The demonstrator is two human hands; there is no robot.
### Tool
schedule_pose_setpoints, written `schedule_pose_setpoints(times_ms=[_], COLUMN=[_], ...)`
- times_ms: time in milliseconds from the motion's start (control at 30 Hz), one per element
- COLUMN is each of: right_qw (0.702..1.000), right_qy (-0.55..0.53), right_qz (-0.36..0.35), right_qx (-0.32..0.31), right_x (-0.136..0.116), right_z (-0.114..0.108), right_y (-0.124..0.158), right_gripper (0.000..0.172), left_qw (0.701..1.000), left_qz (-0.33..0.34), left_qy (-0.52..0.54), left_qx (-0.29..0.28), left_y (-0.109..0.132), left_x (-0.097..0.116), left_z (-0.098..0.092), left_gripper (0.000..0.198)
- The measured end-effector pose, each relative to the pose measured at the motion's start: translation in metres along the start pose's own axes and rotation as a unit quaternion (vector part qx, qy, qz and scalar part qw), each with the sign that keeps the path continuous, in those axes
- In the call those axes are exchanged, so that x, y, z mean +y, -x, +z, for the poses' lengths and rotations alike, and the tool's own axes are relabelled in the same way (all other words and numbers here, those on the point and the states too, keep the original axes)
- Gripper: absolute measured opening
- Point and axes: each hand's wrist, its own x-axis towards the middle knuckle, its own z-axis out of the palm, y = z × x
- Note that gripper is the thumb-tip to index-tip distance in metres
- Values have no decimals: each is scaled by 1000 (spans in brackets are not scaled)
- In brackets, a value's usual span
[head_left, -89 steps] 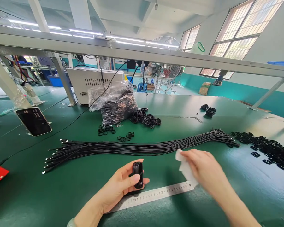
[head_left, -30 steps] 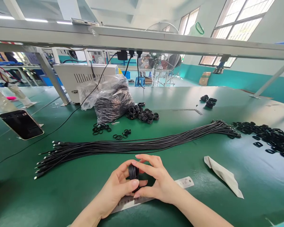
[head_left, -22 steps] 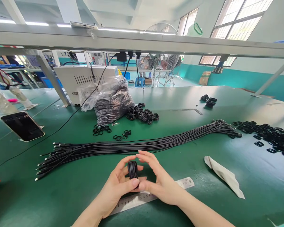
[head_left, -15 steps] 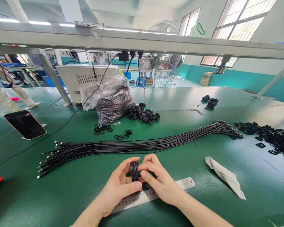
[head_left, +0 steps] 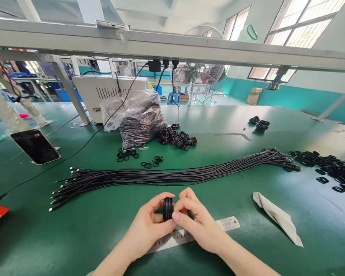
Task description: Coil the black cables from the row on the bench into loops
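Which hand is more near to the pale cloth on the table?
Right. The right hand is left of the cloth, not touching it; the left hand lies farther away, beyond the right hand. Both hold the coiled cable.

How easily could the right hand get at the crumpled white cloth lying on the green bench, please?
Probably easily, once it lets go: the right hand is on the coiled black cable, and only the flat steel ruler lies towards the crumpled white cloth.

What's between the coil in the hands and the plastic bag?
Head view: from the black cable coil to the clear plastic bag, a long bundle of thin black cables, then small black rings.
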Motion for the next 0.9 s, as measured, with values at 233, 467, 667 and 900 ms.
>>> schedule_pose_setpoints(times_ms=[233,467,667,900], right_qw=[999,999,988,999], right_qy=[42,11,-87,43], right_qz=[-16,34,113,-21], right_qx=[-20,-29,52,-23], right_x=[-8,3,11,9], right_z=[0,-13,-15,-4], right_y=[4,-4,-9,1], right_gripper=[14,27,24,85], left_qw=[999,998,997,993], left_qz=[-27,18,0,-18], left_qy=[-21,60,76,106], left_qx=[-5,-10,-21,-49], left_y=[4,5,6,8], left_x=[5,6,11,16], left_z=[3,0,-5,-5], left_gripper=[58,55,56,38])
